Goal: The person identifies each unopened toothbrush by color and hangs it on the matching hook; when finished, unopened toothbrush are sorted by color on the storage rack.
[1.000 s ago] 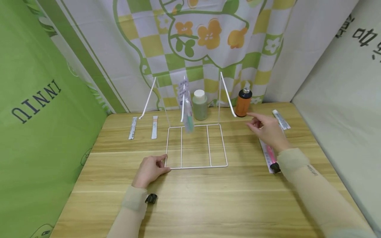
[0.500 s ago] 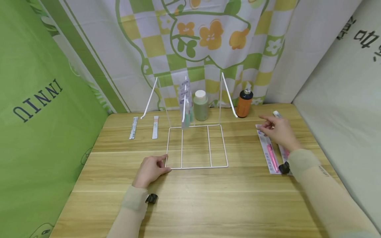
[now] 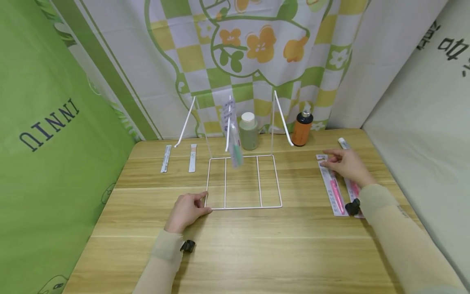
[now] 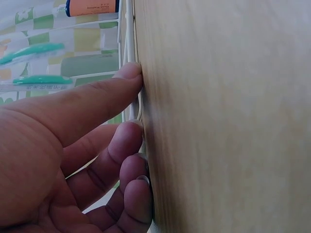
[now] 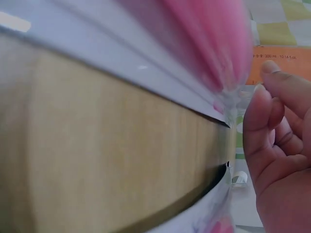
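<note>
My left hand (image 3: 186, 210) holds the front left corner of a white wire display rack (image 3: 244, 208), thumb on the front wire and fingers at the side wire. In the left wrist view, the thumb and fingertips (image 4: 132, 136) lie along the wire, low against the tabletop. Teal toothbrushes in clear packs (image 3: 235, 143) hang from the rack's middle hook. At the right, my right hand (image 3: 345, 163) hovers with bent fingers near the top of a packaged pink toothbrush (image 3: 335, 196). A second pink toothbrush pack (image 3: 353, 188) lies partly hidden beneath that hand. Nothing shows between its fingertips.
Behind the rack stands a green bottle with a white cap (image 3: 248, 132). An orange pump bottle (image 3: 302, 130) is to its right. Two slim sachets (image 3: 166, 159) lie at the left. A white-capped tube (image 3: 343, 143) lies back right. Curtains border the wooden table (image 3: 235, 253).
My right hand has moved right and slightly down, from beside the orange bottle to over the pink toothbrush packs. The hanging packs swing on their hook. My left hand stays at the rack corner.
</note>
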`<state>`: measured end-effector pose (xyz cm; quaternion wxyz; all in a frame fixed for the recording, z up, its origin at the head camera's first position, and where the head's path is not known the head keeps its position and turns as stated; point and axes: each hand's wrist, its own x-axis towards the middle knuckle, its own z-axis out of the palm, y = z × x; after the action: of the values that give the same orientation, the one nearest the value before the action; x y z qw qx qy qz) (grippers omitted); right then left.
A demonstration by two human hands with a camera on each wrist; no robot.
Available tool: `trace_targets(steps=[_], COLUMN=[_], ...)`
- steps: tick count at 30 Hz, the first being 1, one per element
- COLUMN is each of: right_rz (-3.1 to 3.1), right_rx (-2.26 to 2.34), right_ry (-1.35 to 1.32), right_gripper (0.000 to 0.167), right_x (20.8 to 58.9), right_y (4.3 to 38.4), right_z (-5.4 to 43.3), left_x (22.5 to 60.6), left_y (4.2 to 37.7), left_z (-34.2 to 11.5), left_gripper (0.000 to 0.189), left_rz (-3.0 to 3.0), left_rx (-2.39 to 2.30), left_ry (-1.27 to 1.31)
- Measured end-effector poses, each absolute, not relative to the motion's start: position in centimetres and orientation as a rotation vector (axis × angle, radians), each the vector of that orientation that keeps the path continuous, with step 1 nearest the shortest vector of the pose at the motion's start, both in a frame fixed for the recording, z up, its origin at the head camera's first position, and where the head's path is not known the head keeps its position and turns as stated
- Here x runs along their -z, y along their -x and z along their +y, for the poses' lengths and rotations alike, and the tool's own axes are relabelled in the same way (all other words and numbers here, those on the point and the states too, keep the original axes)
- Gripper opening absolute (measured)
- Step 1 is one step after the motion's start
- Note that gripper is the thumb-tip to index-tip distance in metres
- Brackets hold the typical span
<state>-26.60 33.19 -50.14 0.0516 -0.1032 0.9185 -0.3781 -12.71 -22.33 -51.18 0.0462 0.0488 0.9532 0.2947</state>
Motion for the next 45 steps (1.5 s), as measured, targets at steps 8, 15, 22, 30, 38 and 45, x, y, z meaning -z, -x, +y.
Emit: trace_targets(steps=[8,15,22,30,38,45], right_rz=[2.748,2.763,2.735,2.738,2.715,2.710], right_rx=[1.168,1.144,1.125,1.126,1.101,1.112], right_ry=[0.235,0.201,0.161,0.198,0.230,0.244], right_gripper=[0.062,0.060,0.061,0.055,0.055,0.048], right_x=[50.3,50.3,50.4,50.1,50.4,50.3], right_y=[26.6,26.4,26.3,26.6,26.8,26.7], right_z=[33.6,34.2,34.4,34.0,33.8,33.6], left_x=[51.3,51.4,51.3,51.0,51.0,51.0], left_y=[12.7,12.6,12.6,12.8,12.7,12.7], left_z=[-22.1,-22.1,-22.0,-22.1,-22.2,-22.2], left_gripper=[0.060,0.061,0.061,0.061,0.062,0.061], left_rz=[2.900,2.895,2.900,2.885,2.884,2.898], left_rx=[-0.896,-0.895,-0.908,-0.914,-0.908,-0.911], left_ry=[-0.149,-0.139,-0.160,-0.135,-0.121,-0.136])
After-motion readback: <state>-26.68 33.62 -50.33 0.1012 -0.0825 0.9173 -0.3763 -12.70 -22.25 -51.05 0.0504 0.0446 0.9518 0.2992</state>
